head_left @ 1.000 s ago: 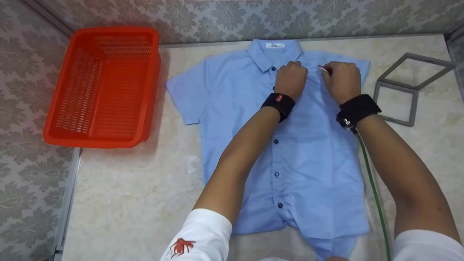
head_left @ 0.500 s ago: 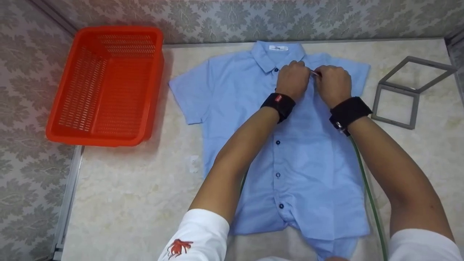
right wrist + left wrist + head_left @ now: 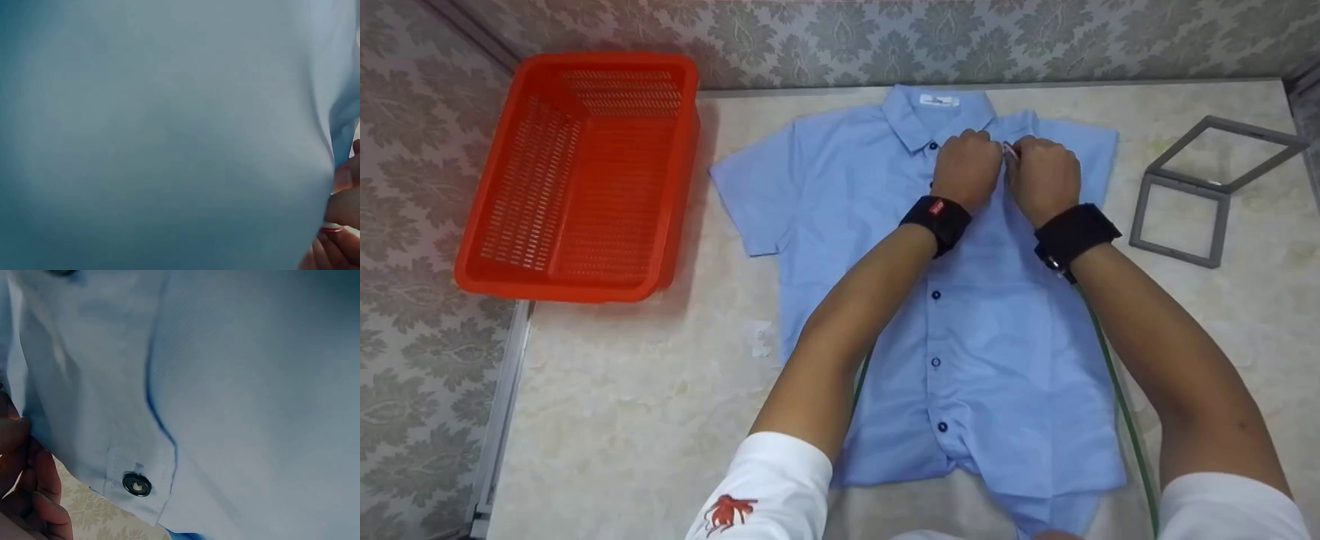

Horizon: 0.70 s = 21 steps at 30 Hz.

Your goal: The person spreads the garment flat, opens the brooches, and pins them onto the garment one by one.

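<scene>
A light blue short-sleeved shirt (image 3: 870, 195) with dark buttons lies front up on the table, collar at the far side. On its chest, just beside the button strip, my left hand (image 3: 969, 169) pinches the cloth; the left wrist view shows the fingers (image 3: 48, 475) at the fabric, with a dark button (image 3: 136, 484) close by. My right hand (image 3: 1044, 180) is right next to it and pinches a small, flat white piece with a red edge (image 3: 331, 228). In the head view this piece sits between both hands against the shirt. Its kind and its far side are hidden.
An orange-red plastic basket (image 3: 607, 202) with slotted walls stands at the left. Two joined grey square frames (image 3: 1185, 184) lie at the right. A green cable (image 3: 1121, 397) runs from the right wristband. A patterned wall (image 3: 840, 45) closes off the back of the table.
My right hand has moved left with the small white piece until it meets the left hand. The chest cloth is lifted and drawn in a little. My left hand has hardly moved.
</scene>
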Motion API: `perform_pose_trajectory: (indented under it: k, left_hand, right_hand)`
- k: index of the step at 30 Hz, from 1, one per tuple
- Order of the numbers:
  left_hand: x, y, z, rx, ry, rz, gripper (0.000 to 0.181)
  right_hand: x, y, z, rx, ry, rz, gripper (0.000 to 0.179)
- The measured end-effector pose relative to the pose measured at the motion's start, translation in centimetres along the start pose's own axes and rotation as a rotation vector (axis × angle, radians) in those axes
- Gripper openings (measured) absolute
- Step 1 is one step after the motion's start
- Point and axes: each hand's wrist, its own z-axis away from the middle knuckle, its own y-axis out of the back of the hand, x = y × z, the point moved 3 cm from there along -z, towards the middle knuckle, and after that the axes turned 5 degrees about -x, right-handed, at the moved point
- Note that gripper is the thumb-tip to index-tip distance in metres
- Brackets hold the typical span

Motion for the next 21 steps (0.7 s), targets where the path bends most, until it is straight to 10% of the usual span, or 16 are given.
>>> perform_pose_trajectory:
  k: [21]
  left_hand:
    - [0.16,-0.79,0.29,-0.048,0.134,0.16,0.027]
  right_hand:
    - [0.34,-0.43,-0.03,0.045,-0.16,-0.221,0.029]
